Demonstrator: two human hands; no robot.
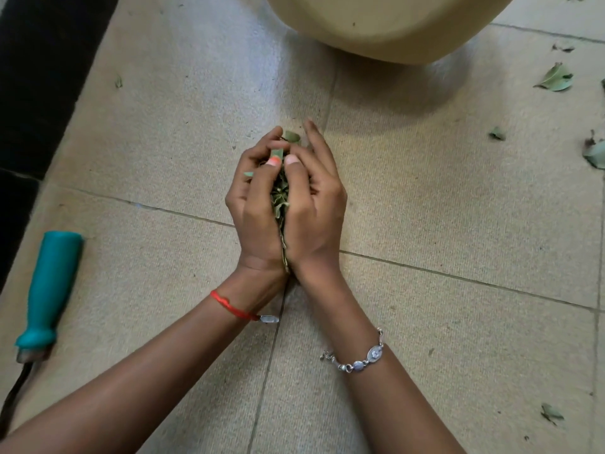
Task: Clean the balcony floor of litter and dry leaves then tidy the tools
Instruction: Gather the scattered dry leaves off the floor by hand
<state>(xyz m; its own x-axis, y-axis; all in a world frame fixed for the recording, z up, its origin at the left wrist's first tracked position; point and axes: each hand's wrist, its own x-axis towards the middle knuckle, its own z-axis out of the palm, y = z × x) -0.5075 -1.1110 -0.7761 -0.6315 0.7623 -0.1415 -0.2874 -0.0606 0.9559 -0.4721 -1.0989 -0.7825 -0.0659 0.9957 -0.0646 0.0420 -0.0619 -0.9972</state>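
Above the tiled floor, left hand and right hand cupped together, grip clasping dry leaves

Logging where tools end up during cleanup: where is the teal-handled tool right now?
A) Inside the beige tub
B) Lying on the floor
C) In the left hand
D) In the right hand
B: the tool lies on the floor, apart from the left hand and right hand, which together clasp leaves.

Leaf bundle mostly covered; tub cropped at top; tool shaft cropped bottom-left.
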